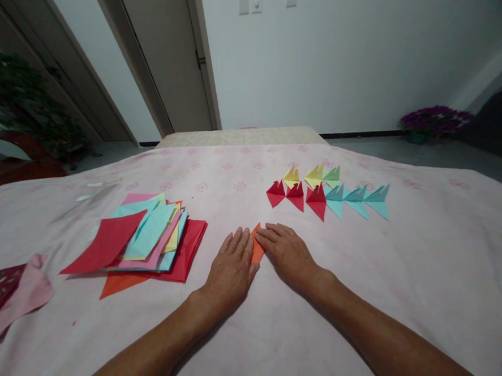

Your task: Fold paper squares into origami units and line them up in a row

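Between my two hands a small folded piece of orange paper (257,251) lies on the tablecloth, partly covered by my fingers. My left hand (234,263) rests flat with fingers stretched out, its inner edge over the paper's left side. From the other side my right hand (289,252) lies palm down, fingertips on the paper's right edge. Beyond my right hand are folded paper birds: red ones (317,201), yellow ones (315,175), a green one (332,177) and light blue ones (356,199). To my left is an overlapping pile of coloured paper sheets (151,231).
A pink floral tablecloth (389,293) covers the table. At the far left lies pink cloth (28,295) beside a dark red printed item (2,288). A wooden chair (28,159) and a green plant (16,97) stand behind at left. Purple flowers (436,120) sit by the far wall.
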{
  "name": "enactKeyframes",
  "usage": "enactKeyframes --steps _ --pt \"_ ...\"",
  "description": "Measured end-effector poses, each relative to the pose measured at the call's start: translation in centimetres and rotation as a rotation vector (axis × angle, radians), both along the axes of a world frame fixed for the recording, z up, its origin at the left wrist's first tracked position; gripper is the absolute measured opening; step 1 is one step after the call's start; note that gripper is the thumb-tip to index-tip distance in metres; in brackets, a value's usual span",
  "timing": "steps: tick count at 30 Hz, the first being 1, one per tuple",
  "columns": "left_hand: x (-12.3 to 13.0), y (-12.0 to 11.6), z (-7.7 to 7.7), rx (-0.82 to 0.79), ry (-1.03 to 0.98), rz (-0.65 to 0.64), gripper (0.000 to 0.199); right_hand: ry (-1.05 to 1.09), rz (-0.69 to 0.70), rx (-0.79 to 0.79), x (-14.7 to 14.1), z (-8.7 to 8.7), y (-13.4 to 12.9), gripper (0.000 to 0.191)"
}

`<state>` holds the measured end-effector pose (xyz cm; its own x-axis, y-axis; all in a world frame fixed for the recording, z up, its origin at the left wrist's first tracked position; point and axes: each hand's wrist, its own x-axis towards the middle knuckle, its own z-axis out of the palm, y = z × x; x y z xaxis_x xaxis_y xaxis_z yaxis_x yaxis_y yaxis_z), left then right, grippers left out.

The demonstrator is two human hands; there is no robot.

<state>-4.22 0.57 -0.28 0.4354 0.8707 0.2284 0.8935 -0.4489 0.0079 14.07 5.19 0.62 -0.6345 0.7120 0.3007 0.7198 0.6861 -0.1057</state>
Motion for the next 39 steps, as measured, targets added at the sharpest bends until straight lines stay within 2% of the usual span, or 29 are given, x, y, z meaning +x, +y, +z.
enactKeyframes --steps 9,15,18,23,27,30,35,37,39 --pt "-0.1 -1.5 1.0 -0.094 -0.042 -0.179 0.060 -0.069 -0.091 -0.119 0.1 0.7 0.5 0.048" --pt "0.5 -2.8 1.4 -0.108 -0.054 -0.212 0.062 -0.096 -0.112 -0.140 0.1 0.7 0.6 0.051" --pt "1.0 -2.8 1.4 -0.079 -0.105 -0.157 0.054 -0.088 -0.124 -0.133 0.2 0.5 0.7 0.054" --pt "2.7 -1.6 2.0 -0.155 -0.039 0.063 0.037 -0.013 -0.140 -0.106 0.5 0.1 0.7 0.059" --pt "4.8 -0.7 2.8 -0.123 0.070 0.140 0.037 0.080 -0.173 -0.063 0.9 -0.2 0.7 0.049" --pt "5.7 -0.1 3.5 -0.105 0.059 0.187 0.038 0.128 -0.190 -0.042 1.1 -0.3 0.6 0.044" --pt "3.5 1.1 4.3 -0.188 -0.189 0.197 0.031 0.231 -0.201 -0.038 1.3 -0.1 0.3 0.047" --pt "2.2 1.4 3.9 -0.202 -0.610 0.196 0.028 0.317 -0.200 -0.053 1.4 0.1 0.4 0.044" --pt "1.2 1.5 3.2 -0.247 -1.056 0.259 0.025 0.440 -0.199 -0.086 1.5 0.2 0.5 0.040"
